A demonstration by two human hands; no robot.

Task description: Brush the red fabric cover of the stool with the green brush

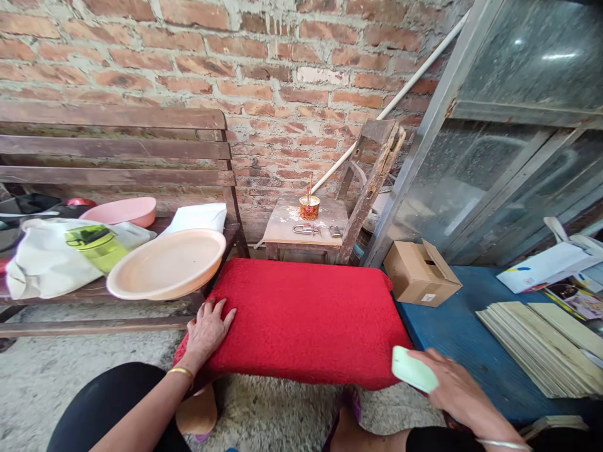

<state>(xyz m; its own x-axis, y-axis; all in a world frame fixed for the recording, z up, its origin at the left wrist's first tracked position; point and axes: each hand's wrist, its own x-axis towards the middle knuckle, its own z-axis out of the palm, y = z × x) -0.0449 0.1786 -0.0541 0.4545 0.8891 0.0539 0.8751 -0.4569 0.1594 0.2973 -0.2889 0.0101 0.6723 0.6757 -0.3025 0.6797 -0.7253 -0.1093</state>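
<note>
A red, fuzzy cloth [306,320] covers a low bench or table in front of me. My left hand [207,329] rests on its left edge, palm down with fingers spread, gripping nothing. At the front right corner, my right hand [450,383] is closed around a pale green brush-like tool [414,370]. The tool has a rounded, flat back with a small hole near its tip; its underside is hidden. Its left end overlaps the cloth's corner in my view, and I cannot tell whether they touch.
On the left, a wooden bench [117,147] bears a peach basin [167,263], a pink basin [127,212] and a green bottle [94,245]. A small chair [277,232] holds an incense pot [309,207] and padlocks [306,230]. At right, a blue table [452,326] carries a cardboard box [419,276] and stacked boards [537,345].
</note>
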